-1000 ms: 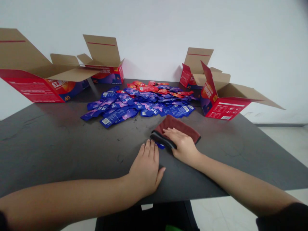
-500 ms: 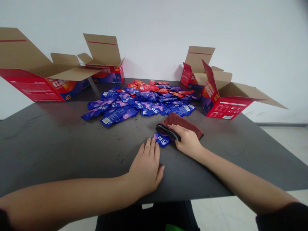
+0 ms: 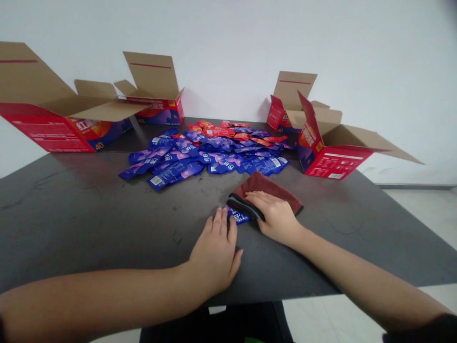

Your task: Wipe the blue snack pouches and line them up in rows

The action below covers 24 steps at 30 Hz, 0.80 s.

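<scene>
A blue sachet [image 3: 238,217] lies flat on the dark table, partly covered by a folded brown cloth [image 3: 260,182] with a dark edge. My right hand [image 3: 276,216] grips the cloth and presses it down over the sachet. Fingers stretched out, my left hand [image 3: 216,252] rests on the table with its fingertips on the sachet's left end. The sachet's right part is hidden beneath the cloth and my right hand.
Beyond my hands spreads a heap of blue sachets [image 3: 182,174], with red sachets [image 3: 219,132] at its back. Open red cartons stand on both sides: a large left carton [image 3: 50,133], a rear left carton [image 3: 157,112], a rear right carton [image 3: 276,114] and a near right carton [image 3: 332,162].
My right hand has moved the cloth slightly left and nearer to me, so it covers more of the sachet. My left hand has stayed nearly in place.
</scene>
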### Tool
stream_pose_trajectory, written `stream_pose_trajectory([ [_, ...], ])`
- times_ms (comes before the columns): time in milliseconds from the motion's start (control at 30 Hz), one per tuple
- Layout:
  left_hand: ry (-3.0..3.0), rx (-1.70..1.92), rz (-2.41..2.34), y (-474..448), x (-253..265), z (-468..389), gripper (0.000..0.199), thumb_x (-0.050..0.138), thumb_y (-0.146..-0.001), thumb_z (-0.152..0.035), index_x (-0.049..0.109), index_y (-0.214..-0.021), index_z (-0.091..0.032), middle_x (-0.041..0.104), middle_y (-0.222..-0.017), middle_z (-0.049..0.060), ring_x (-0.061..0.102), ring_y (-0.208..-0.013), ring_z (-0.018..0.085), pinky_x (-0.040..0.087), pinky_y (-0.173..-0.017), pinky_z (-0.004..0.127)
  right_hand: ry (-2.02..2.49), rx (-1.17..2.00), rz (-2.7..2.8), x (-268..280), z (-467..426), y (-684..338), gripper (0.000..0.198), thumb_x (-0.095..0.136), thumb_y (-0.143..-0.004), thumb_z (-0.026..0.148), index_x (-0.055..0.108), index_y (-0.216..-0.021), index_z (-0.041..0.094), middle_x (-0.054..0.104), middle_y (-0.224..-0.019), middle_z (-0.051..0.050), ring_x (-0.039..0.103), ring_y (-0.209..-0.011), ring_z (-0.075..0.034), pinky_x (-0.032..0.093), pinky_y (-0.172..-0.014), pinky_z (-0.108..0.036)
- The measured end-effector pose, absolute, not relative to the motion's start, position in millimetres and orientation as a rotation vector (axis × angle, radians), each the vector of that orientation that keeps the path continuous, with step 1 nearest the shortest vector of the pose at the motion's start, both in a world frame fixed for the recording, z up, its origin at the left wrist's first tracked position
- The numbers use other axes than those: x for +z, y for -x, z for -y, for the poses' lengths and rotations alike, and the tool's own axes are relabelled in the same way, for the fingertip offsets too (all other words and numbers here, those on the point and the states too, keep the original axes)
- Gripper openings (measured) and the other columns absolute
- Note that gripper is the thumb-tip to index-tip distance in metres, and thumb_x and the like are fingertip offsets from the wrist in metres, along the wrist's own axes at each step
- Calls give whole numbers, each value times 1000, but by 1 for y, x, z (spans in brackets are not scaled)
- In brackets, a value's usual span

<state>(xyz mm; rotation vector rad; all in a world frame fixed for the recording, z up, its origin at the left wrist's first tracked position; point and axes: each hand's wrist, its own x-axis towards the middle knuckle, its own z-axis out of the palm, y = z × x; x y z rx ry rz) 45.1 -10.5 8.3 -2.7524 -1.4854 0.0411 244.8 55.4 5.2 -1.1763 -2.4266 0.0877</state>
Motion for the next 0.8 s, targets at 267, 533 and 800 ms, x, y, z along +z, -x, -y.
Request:
stream_pose_trajectory([
  [267,2751,102,1449,-47,10,14,63,41,-89,-39,40,-138,0,35,-143,30,34,-133,41,33,-104,51,1190,142,2355,3,-61,-246,50,49,-70,5,60,-117,17,64,-123,-9,56,-118,-22,40,-107,-38],
  [533,2702,99,1449,-50,10,14,61,42,-88,-37,47,-131,6,45,-135,31,43,-127,40,37,-102,50,1190,161,2099,13,-42,-240,55,45,-72,5,55,-124,21,64,-122,-5,59,-114,-21,46,-100,-36],
  [800,2675,83,1438,-50,10,15,58,44,-88,-37,50,-129,4,48,-134,29,47,-124,39,42,-97,47,1156,141,2366,-2,-42,-227,53,46,-72,5,57,-123,14,60,-128,-11,52,-123,-22,36,-110,-43],
])
